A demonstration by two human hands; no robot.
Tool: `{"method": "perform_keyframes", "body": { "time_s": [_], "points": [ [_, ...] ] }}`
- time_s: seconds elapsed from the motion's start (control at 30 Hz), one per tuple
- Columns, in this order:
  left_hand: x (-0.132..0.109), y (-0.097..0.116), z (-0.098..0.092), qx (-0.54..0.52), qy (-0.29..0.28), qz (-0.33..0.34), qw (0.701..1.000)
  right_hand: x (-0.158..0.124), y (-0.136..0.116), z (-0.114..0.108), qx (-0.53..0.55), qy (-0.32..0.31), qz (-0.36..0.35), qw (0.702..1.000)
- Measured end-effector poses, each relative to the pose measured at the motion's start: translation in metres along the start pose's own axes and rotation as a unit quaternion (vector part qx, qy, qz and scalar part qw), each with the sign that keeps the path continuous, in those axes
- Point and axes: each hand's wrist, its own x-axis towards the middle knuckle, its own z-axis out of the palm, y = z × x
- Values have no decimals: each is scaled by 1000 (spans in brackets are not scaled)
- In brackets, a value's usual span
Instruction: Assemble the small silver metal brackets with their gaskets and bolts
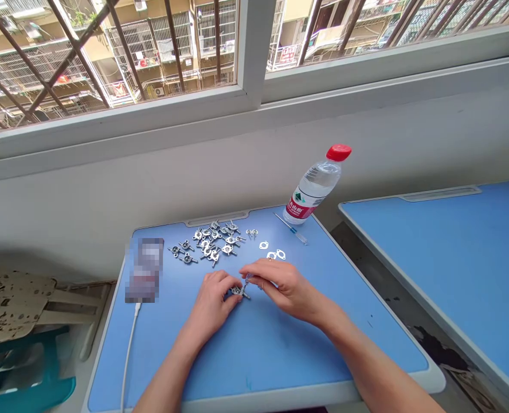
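Two hands work at the near middle of one blue desk (280,355). The left hand (211,304) and the right hand (282,285) are close together, and the fingertips of both are clamped on one small metal part (237,291), which is above the desk and not far from its middle. A thin piece sticks up from this part by the right fingers, but it is too small to tell what it is.

Farther on the desk lies a pile (209,244) of similar metal parts, about twenty, but they overlap, so the exact number I cannot tell. To the right of the pile are two tiny screws (251,233) and three white flat rings (263,245). Near the far right corner of the desk stand one water bottle (314,183) with a red cap and one small screwdriver (291,228). On the left part of the desk lies one blurred flat object (145,269) with one white cable (128,355).
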Motion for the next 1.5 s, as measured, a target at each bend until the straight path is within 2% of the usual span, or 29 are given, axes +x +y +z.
{"method": "perform_keyframes", "body": {
  "time_s": [0.1,0.33,0.5,0.63,1.13,1.5],
  "points": [
    [0,-2,1,-3,2,-6,1000,1,-2,-2,17,-1,7,1000],
    [-1,-5,3,-25,5,-29,999,2,-5,-7,35,44,23,998],
    [0,-5,4,-13,4,-21,1000,3,-7,4,62,14,-20,998],
    [0,-6,5,-1,6,-13,1000,2,-6,11,50,-11,-24,998],
    [0,-10,7,17,10,5,1000,1,-7,12,28,-20,-45,998],
    [1,-3,3,9,-6,-11,1000,0,-4,22,-11,47,-46,998]
  ]
}}
